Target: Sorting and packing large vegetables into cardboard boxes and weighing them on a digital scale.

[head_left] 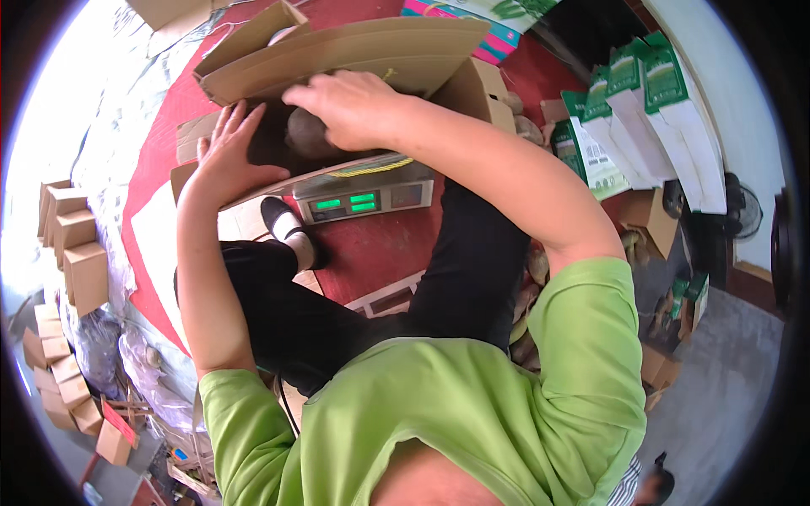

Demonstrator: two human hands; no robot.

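An open cardboard box [354, 52] stands on a digital weighing scale [363, 202] with green lit displays. My right hand [350, 105] reaches into the box from the right, fingers curved around a roundish brown-grey root vegetable [309, 133]. Its exact kind is unclear, and my hand covers part of it. At the box's left end lies my left hand [229, 152], its fingers spread and thumb stretched along the near edge, holding nothing. The bottom of the box is mostly in shadow.
Root vegetables [527, 131] lie to the right of the box, with more beside my right leg. Green-and-white cartons [624, 118] stand farther right. Small brown boxes [84, 270] are stacked at the left. A red mat [363, 257] covers the floor beneath the scale.
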